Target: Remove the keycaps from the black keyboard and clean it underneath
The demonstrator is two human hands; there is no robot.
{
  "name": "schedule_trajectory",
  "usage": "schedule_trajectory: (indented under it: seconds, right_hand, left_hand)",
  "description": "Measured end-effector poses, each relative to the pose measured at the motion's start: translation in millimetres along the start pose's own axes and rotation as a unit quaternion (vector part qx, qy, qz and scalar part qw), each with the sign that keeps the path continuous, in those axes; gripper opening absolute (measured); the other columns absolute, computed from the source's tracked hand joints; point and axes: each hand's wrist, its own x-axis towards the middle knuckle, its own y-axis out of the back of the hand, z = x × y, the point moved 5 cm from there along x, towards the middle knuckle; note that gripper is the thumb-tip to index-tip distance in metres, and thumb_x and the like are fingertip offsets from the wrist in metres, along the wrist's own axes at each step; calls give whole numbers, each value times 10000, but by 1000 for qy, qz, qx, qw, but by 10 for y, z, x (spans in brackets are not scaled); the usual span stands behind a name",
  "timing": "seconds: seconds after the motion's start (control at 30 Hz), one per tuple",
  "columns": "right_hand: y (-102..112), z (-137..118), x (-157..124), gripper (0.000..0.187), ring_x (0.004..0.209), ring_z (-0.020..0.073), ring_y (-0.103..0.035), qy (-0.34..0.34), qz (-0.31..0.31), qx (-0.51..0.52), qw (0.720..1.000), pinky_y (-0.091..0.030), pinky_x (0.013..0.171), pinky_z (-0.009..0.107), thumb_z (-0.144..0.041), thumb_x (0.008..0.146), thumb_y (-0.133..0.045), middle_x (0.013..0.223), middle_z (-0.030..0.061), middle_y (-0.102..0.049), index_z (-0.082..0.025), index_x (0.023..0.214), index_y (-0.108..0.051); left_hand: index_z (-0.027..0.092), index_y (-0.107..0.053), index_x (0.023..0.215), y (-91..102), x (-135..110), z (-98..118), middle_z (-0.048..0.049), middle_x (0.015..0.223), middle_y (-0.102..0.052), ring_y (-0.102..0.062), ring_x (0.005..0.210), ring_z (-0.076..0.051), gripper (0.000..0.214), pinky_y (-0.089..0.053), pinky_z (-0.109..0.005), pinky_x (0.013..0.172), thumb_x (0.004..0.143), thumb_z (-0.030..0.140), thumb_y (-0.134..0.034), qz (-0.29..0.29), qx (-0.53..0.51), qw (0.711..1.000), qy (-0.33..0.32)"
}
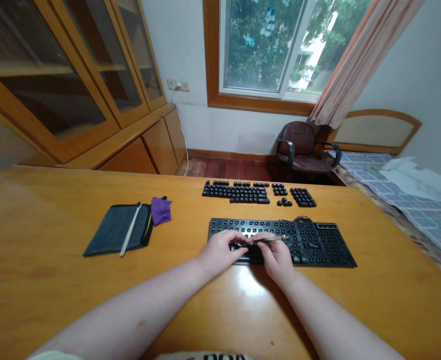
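A black keyboard [310, 247] with its keycaps taken off lies before me, rows of bare key stems showing. Above its left half, my left hand [224, 250] has thumb and fingers pinched together at something small and dark that I cannot make out. My right hand [278, 260] grips a slim, pen-like tool [275, 239], its tip pointing left toward my left fingertips. The tool's exact kind is too small to tell. Beyond the keyboard, loose black keycaps [239, 192] are laid out in keyboard order, in separate groups.
To the left, a dark grey zip pouch [107, 230] lies with a pale thin stick [130, 230] across it. A purple cloth [160, 210] touches its corner. Past the wooden table [55, 210] stand a chair [299, 145], a bed [400, 185] and a glass-doored cabinet [111, 120].
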Motion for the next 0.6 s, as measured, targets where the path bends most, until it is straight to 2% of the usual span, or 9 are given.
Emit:
schedule_trajectory:
  seconds: [0.2, 0.37, 0.43, 0.6]
  right_hand:
    - [-17, -32, 19, 173, 838, 182, -646, 8, -25, -13, 1000, -516, 759, 333, -201, 893, -455, 878, 50, -691, -233, 925, -622]
    - [-33, -102, 60, 199, 896, 191, -641, 51, -53, 1, 997, -515, 795, 367, -195, 891, -450, 914, 55, -697, -236, 930, -641]
    - [-30, -105, 63, 203, 900, 191, -640, 55, -50, 2, 997, -516, 798, 374, -195, 892, -448, 924, 54, -698, -244, 934, -641]
    - [14, -46, 35, 205, 858, 194, -654, 15, -11, -34, 999, -526, 786, 367, -238, 904, -438, 899, 58, -702, -245, 945, -639]
  left_hand:
    - [195, -694, 863, 1, 9, -18, -12, 858, -713, -658, 804, -153, 163, -524, -268, 786, 703, 197, -665, -6, -27, 1000, 11]
    - [180, -696, 895, -31, 9, -93, -27, 849, -715, -663, 783, -158, 179, -536, -270, 765, 730, 186, -625, -11, -46, 998, 30]
    - [183, -692, 912, -26, 10, -90, -28, 858, -713, -662, 791, -162, 191, -537, -280, 773, 733, 183, -625, -9, -50, 998, 29]
    - [213, -701, 930, 39, 25, -32, -38, 937, -697, -648, 881, -179, 215, -513, -317, 849, 719, 197, -669, 6, -66, 998, 20]
